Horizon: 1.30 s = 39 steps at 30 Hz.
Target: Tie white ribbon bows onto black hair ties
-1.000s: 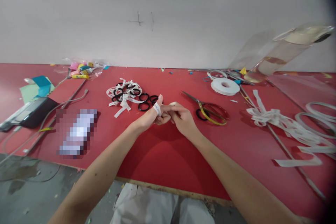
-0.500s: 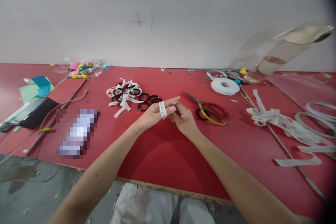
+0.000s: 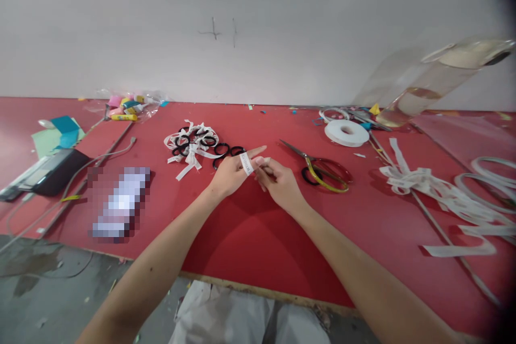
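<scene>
A printed white ribbon [image 3: 246,163] lies across the fingers of my left hand [image 3: 230,176], pinched under the thumb, with the index finger stretched out. The fingers of my right hand [image 3: 279,178] are closed together at the ribbon's end, touching the left thumb; what they grip there is mostly hidden. Behind my left hand lie several black rings [image 3: 221,149], beside a pile of black rings tied with white ribbon [image 3: 192,142]. Scissors with yellow and red handles [image 3: 322,166] rest to the right of my right hand, over another black ring [image 3: 309,176].
A white tape roll [image 3: 345,133] and a clear bottle [image 3: 423,88] stand toward the back right. Tangled white ribbon [image 3: 439,191] lies at right. On the left are a blurred phone [image 3: 123,201], a cable [image 3: 108,157] and a dark case [image 3: 60,172]. A grey wall [image 3: 258,64] rises behind.
My left hand has moved slightly left and toward me, turning the ribbon to a steeper slant. My right hand stays close against it.
</scene>
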Motion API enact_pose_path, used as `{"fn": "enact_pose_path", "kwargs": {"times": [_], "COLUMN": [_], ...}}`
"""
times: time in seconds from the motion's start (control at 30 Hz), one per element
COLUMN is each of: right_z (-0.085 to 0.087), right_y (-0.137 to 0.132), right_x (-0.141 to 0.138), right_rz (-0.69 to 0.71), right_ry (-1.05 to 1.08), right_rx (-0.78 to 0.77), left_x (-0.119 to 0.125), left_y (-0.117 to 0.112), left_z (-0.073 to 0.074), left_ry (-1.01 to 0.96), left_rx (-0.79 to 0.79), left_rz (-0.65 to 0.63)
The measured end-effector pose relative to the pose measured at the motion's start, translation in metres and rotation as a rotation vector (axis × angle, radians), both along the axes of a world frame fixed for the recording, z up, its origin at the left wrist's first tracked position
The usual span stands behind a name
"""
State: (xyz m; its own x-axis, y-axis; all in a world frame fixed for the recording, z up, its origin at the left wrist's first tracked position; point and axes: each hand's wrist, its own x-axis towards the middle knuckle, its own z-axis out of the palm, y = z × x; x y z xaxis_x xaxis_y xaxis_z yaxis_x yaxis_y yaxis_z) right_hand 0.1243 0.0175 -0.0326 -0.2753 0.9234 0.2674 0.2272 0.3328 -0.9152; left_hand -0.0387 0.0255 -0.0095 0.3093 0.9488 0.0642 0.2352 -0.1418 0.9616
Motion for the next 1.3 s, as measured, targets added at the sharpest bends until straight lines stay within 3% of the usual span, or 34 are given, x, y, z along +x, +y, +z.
{"fn": "enact_pose_path", "kwargs": {"times": [0.13,0.27,0.53,0.87,1.13,1.3], "right_z": [0.001,0.003,0.005,0.010,0.016,0.021], "right_y": [-0.006,-0.010,-0.011,-0.008,-0.005,-0.006], "right_x": [-0.004,-0.006,-0.006,-0.004,-0.001,0.000], "right_rz": [0.082,0.180,0.230,0.203,0.144,0.141], "right_ry": [0.063,0.194,0.188,0.481,0.680,0.710], "right_rx": [-0.068,-0.141,-0.179,-0.292,-0.419,-0.433], "left_x": [-0.002,-0.003,-0.004,-0.004,-0.001,-0.001], "left_y": [0.004,0.008,0.010,0.008,0.009,0.011], "left_z": [-0.003,-0.004,-0.004,0.000,-0.006,-0.009], "left_ry": [0.044,0.143,0.383,0.836,0.867,0.730], "left_rx": [0.125,0.122,0.114,0.229,0.246,0.222], "left_rz": [0.054,0.116,0.160,0.010,-0.017,-0.032]}}
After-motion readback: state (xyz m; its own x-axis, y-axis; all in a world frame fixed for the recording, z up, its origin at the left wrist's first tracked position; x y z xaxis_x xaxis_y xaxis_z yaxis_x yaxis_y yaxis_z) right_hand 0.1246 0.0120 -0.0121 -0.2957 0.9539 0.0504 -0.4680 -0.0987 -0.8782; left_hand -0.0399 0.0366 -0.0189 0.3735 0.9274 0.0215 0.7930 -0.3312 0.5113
